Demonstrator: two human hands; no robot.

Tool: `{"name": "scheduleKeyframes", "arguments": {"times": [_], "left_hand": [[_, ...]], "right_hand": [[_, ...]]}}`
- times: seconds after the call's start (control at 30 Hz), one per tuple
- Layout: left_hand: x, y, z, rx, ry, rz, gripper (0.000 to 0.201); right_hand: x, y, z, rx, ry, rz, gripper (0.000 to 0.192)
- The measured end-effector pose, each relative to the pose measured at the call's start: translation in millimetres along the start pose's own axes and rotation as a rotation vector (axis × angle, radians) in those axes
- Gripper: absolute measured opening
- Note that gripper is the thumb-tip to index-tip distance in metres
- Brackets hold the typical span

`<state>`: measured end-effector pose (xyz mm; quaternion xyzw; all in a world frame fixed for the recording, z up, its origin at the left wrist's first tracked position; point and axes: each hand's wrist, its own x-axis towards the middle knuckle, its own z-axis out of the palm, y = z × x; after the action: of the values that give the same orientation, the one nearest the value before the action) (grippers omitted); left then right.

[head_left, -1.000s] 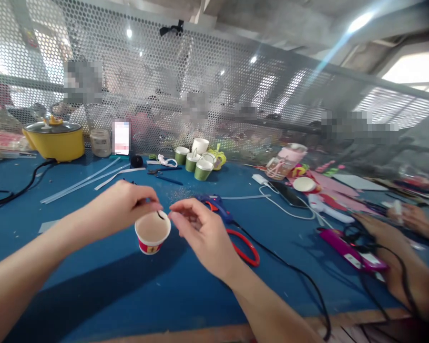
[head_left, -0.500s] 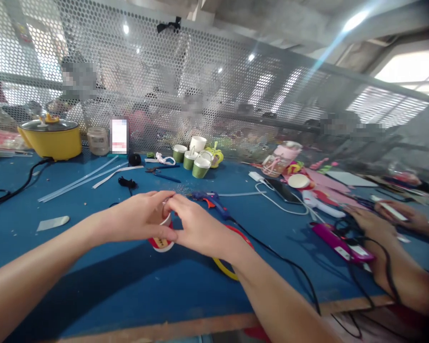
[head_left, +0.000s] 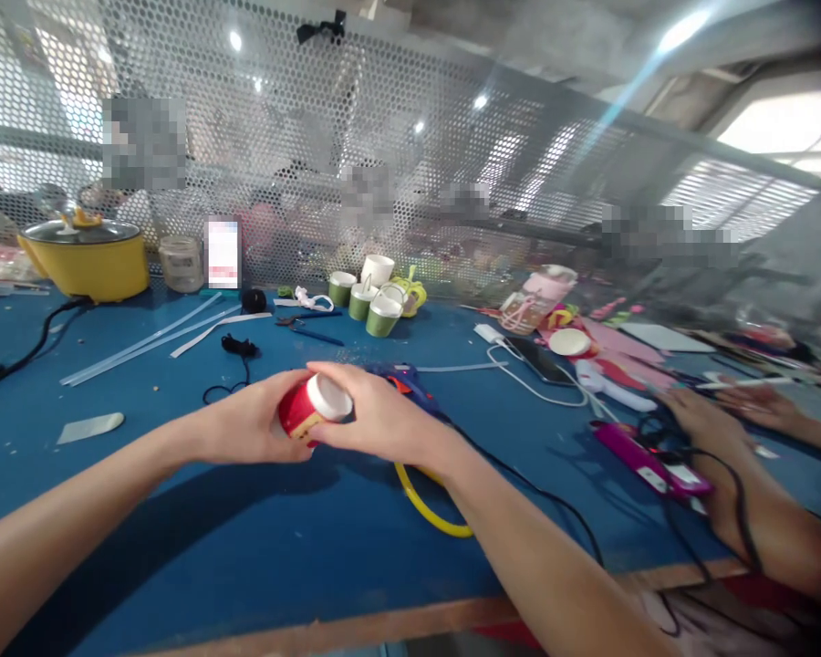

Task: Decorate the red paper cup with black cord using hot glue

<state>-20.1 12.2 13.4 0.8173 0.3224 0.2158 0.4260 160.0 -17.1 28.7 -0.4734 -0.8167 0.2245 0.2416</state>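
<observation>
A small red and white paper cup point(head_left: 313, 407) is held between both of my hands, tipped over so its white bottom faces up and to the right. My left hand point(head_left: 250, 424) grips its left side and my right hand point(head_left: 376, 420) covers its right side. Both hands hover just above the blue table point(head_left: 212, 538). Behind my right hand lies a blue glue gun point(head_left: 402, 377), partly hidden. A yellow ring point(head_left: 430, 511) lies on the table under my right wrist.
Green paper cups point(head_left: 370, 306) stand at the back. A yellow pot point(head_left: 86, 257), clear glue sticks point(head_left: 143, 342) and a black cord point(head_left: 233, 351) lie at the left. Another person's hands point(head_left: 718, 429) work at the right near a magenta tool point(head_left: 647, 452) and phone point(head_left: 540, 360).
The cup stood upright in my left hand with its mouth up; both hands closed on it and turned it over, so its bottom now faces up.
</observation>
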Motion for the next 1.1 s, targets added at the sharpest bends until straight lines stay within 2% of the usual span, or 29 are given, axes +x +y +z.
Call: {"name": "scheduleKeyframes", "arguments": {"times": [0.07,0.13,0.2,0.23,0.27,0.3,0.4,0.5,0.63,0.77,0.9,1.0,1.1], "left_hand": [[0,-9,7.0,0.059,0.034,-0.004,0.051],[0,-18,14.6,0.021,0.117,-0.038,0.053],[1,-23,20.4,-0.017,0.171,-0.091,0.057],[1,-25,22.6,-0.035,0.198,-0.111,0.058],[2,-26,24.4,-0.053,0.216,-0.125,0.058],[2,-27,26.0,-0.068,0.227,-0.133,0.058],[4,-28,30.9,-0.086,0.219,-0.138,0.059],[6,-29,34.9,-0.087,0.213,-0.115,0.062],[5,-29,35.7,-0.117,0.204,-0.067,0.059],[3,-29,34.5,-0.102,0.208,-0.058,0.053],[3,-29,33.9,-0.115,0.235,-0.074,0.05],[4,-30,33.1,-0.155,0.256,-0.077,0.049],[4,-30,32.1,-0.243,0.284,-0.09,0.049]], "right_hand": [[3,0,4,-0.067,-0.042,-0.025,0.068],[7,6,2,-0.054,-0.026,0.007,0.067],[10,20,-8,-0.088,0.08,0.181,0.053],[11,30,-16,-0.204,0.146,0.312,0.043],[12,40,-25,-0.366,0.174,0.447,0.036],[11,52,-33,-0.432,0.182,0.527,0.029],[6,82,-49,-0.51,0.117,0.658,0.009],[0,102,-47,-0.519,0.081,0.729,0.003],[-4,111,-39,-0.464,0.151,0.751,0.014],[-6,108,-39,-0.303,0.241,0.755,0.027],[-7,95,-42,-0.091,0.298,0.696,0.015],[-8,83,-43,0.069,0.291,0.619,0.007],[-8,73,-42,0.219,0.278,0.55,0.017]]}}
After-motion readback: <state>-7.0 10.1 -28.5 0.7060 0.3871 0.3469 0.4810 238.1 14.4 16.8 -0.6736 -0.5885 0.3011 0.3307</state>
